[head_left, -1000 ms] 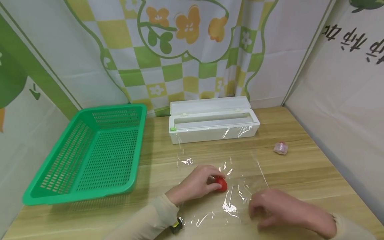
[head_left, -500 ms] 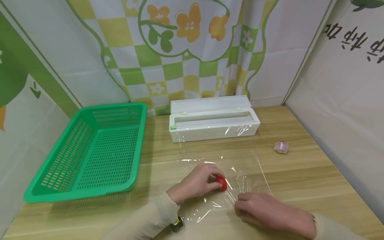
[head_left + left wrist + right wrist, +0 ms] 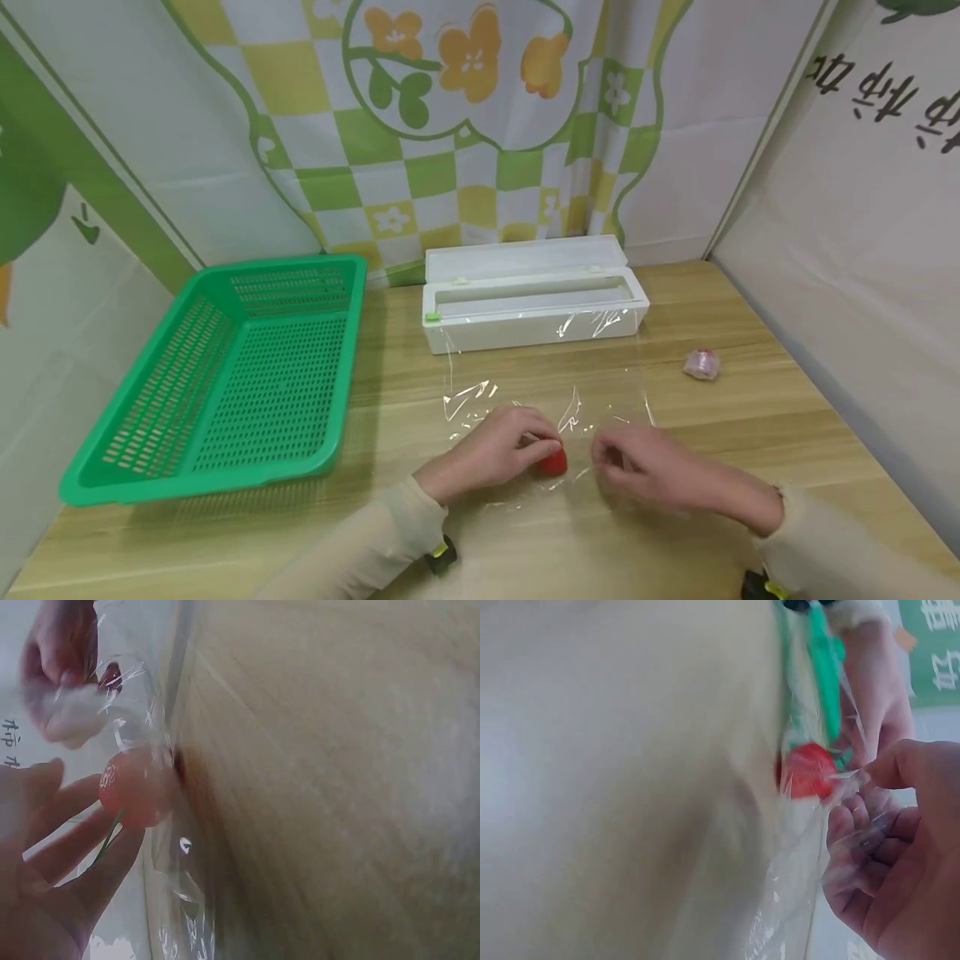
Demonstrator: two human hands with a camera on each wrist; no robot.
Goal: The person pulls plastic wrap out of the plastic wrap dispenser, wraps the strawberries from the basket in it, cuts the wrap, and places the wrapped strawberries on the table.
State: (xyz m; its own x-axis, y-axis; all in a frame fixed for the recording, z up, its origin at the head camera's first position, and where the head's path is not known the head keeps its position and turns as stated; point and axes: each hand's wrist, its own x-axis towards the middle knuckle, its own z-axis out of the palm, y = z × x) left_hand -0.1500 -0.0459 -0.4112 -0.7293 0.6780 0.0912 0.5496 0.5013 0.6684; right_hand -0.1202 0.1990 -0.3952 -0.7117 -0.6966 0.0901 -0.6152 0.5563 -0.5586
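Note:
In the head view a red strawberry [image 3: 553,461] lies on clear cling film [image 3: 525,379] drawn out over the table. My left hand [image 3: 491,450] holds it from the left between thumb and fingers; a thin green stem shows in the left wrist view, beside the strawberry [image 3: 137,787]. To the right of the fruit is my right hand [image 3: 648,467]. It pinches the film's edge between thumb and fingertip, as the right wrist view shows, with the raised film [image 3: 847,787] running over the strawberry [image 3: 808,772].
Behind the hands stands a white cling film box [image 3: 536,321] with its lid up, the film coming over its front. A green plastic basket [image 3: 345,375] is at the left. A small wrapped reddish piece [image 3: 702,364] lies at the right on the wooden table [image 3: 772,425].
My right hand came in leftward, took the film's near edge, and has lifted it up and forward toward the strawberry. The left hand stays in place on the fruit.

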